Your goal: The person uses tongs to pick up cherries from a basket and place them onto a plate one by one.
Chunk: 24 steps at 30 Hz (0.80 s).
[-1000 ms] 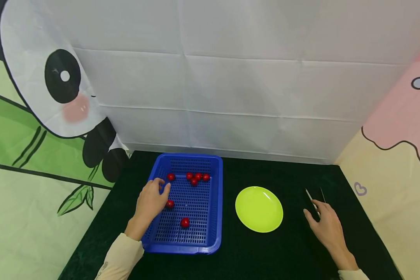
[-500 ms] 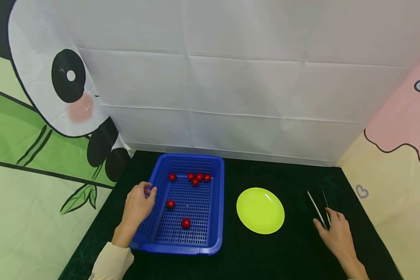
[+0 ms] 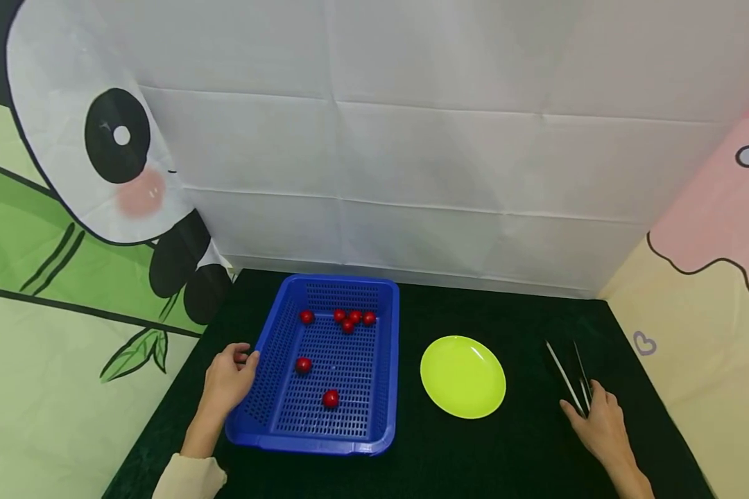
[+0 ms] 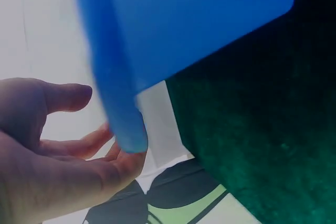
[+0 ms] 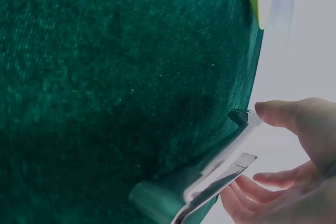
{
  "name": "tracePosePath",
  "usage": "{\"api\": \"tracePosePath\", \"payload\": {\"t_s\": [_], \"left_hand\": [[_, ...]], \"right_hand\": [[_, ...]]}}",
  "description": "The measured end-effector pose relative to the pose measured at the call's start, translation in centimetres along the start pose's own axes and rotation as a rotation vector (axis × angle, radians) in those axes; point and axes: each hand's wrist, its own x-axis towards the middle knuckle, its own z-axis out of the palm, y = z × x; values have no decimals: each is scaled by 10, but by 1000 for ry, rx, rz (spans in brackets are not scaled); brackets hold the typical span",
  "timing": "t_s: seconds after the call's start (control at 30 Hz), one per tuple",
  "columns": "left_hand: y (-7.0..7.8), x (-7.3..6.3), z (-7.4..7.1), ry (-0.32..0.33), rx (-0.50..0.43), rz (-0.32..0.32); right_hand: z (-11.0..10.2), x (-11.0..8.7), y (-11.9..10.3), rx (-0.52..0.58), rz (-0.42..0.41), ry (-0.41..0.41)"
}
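Note:
My left hand (image 3: 227,382) is at the left rim of a blue perforated plastic basket (image 3: 383,388). In the left wrist view its fingertips meet the rim (image 4: 118,93) while the thumb stands apart. Several small red balls like cherry tomatoes (image 3: 331,398) lie inside the basket, most in a cluster near its far end. My right hand (image 3: 604,423) is at the near end of metal tongs (image 3: 564,374) on the dark green cloth, thumb on one side and fingers on the other. The tongs' arms are spread, and the right wrist view shows the fingers relaxed beside them (image 5: 220,171).
A yellow-green plate (image 3: 463,378) lies between the basket and the tongs. The table has a dark green cloth (image 3: 474,457). A white fabric backdrop (image 3: 412,152) rises behind it, with printed cartoon panels on both sides.
My left hand has moved left and toward me, from over the basket to its left rim. My right hand has slid back along the tongs toward their near end.

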Motion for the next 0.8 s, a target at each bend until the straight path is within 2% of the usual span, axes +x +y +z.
{"api": "tracePosePath", "payload": {"t_s": [0.37, 0.6, 0.8], "left_hand": [[-16, 1, 1, -142, -142, -89], [-26, 6, -1, -166, -224, -137], [-31, 10, -1, -198, -329, -218]], "right_hand": [[4, 4, 9, 26, -16, 1], [8, 11, 12, 53, 2, 22], [12, 17, 15, 74, 22, 52]]}}
